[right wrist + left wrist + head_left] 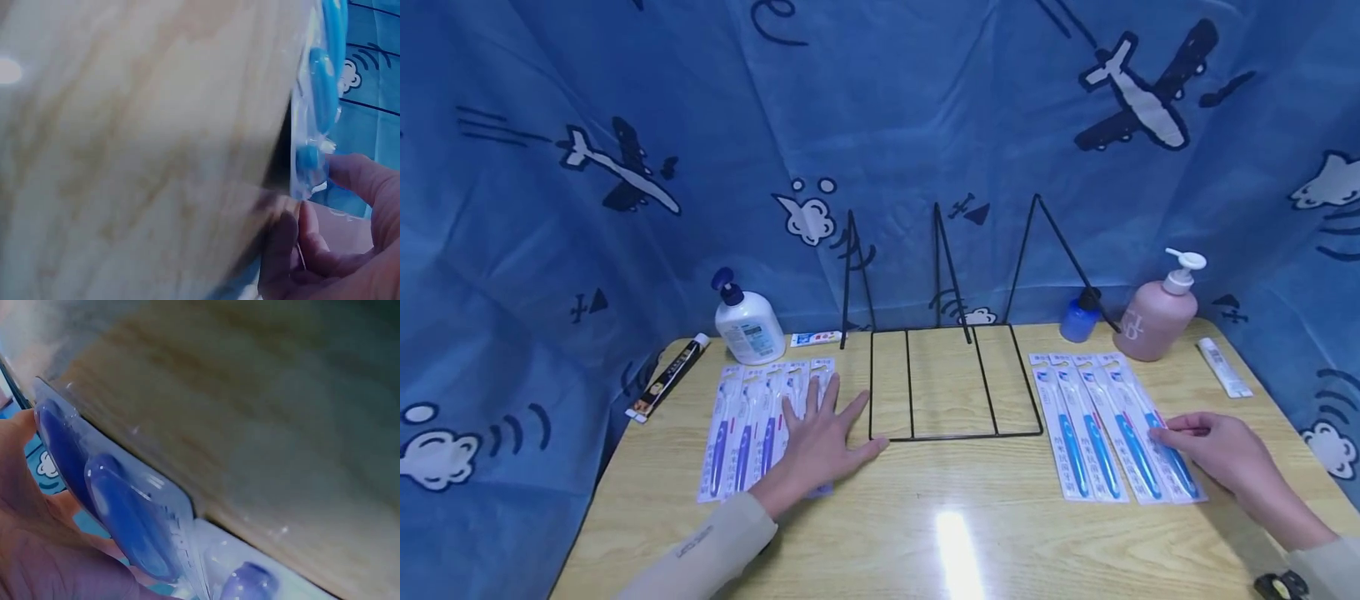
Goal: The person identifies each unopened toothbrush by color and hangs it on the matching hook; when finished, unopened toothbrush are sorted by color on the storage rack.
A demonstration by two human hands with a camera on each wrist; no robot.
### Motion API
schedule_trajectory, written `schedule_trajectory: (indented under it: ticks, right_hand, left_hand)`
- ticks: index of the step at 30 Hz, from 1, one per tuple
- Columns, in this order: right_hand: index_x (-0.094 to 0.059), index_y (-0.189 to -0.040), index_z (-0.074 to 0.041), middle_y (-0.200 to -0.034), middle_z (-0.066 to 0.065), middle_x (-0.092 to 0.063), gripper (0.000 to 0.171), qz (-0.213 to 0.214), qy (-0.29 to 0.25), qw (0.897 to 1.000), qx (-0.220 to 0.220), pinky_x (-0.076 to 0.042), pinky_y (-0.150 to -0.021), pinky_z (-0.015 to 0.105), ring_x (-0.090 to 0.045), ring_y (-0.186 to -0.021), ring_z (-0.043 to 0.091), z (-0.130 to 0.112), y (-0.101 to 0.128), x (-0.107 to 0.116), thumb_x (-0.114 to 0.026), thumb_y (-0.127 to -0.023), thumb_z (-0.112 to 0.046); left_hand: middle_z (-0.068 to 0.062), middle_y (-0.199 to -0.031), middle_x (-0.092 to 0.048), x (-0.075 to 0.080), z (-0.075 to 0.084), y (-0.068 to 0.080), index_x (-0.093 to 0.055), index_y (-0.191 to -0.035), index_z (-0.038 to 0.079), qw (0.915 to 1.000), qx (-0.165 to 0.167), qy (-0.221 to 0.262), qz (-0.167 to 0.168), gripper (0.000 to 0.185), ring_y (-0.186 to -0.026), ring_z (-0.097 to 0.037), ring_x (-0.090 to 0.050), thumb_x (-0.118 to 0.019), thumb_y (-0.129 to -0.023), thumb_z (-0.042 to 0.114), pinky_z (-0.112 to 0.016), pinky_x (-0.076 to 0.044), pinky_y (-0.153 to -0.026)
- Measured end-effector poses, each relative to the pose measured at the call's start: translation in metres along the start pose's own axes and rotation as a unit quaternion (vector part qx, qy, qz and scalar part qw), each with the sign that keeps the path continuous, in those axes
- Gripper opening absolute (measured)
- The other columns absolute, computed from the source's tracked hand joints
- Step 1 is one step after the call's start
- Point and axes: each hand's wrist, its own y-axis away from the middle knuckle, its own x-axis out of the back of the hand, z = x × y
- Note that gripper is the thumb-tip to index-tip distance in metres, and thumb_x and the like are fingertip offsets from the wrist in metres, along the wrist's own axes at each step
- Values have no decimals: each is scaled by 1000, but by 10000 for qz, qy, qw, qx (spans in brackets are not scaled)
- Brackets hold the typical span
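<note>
Several packed toothbrushes with dark blue handles (741,425) lie side by side at the table's left. My left hand (820,437) lies flat on their right end with fingers spread; in the left wrist view the palm (37,550) sits against a blister pack (131,519). Several packs with light blue handles (1086,425) lie in a row at the right. My right hand (1213,450) is on the rightmost one. In the right wrist view its thumb and fingers (350,250) pinch that pack's edge (319,94).
A black wire rack (951,379) with three upright dividers stands at the centre back of the wooden table (925,517). Behind are a white pump bottle (747,321), a toothpaste tube (816,337), a dark box (668,377), a small blue bottle (1081,317), a pink pump bottle (1157,312) and a white tube (1223,367).
</note>
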Motion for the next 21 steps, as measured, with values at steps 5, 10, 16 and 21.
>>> schedule_trajectory:
  ticks: [5, 10, 16, 21]
  right_hand:
    - [-54, -136, 17, -109, 24, -70, 73, -33, -251, 9995, 178, -49, -71, 37, -63, -93, 29, 1, 2, 4, -76, -103, -44]
    - [-39, -160, 11, -119, 13, -75, 91, -399, -917, 9942, 404, -54, -71, 28, -64, -91, 7, 4, 9, 8, -75, -104, -51]
    - [-52, -154, -20, -117, -14, -70, 49, -494, -2729, 9549, 1058, -56, -80, 21, -64, -99, 0, -11, 38, -12, -70, -111, -31]
    - [-58, -141, -21, -123, -8, -71, 39, -673, -4784, 8422, 2395, -56, -87, 19, -65, -108, 5, -25, 53, -26, -54, -112, 5]
  left_hand:
    - [-25, -178, -16, 1, 0, -2, -43, -170, 25, 9998, 76, 149, -123, 90, -162, -54, -3, -54, -100, 80, -86, 2, -116]
    - [-24, -179, -15, 0, 0, -3, -41, -171, 30, 9996, 85, 149, -204, 85, -162, -53, -1, -53, -102, 77, -87, 2, -115]
    - [-23, -179, -15, -2, -3, 0, -43, -170, 34, 9996, 118, 163, -208, 80, -162, -53, 0, -53, -103, 76, -88, 3, -114]
    - [-23, -179, -16, -1, -3, -3, -44, -169, 34, 9995, 81, 168, -246, 77, -162, -54, 0, -54, -104, 74, -88, 3, -114]
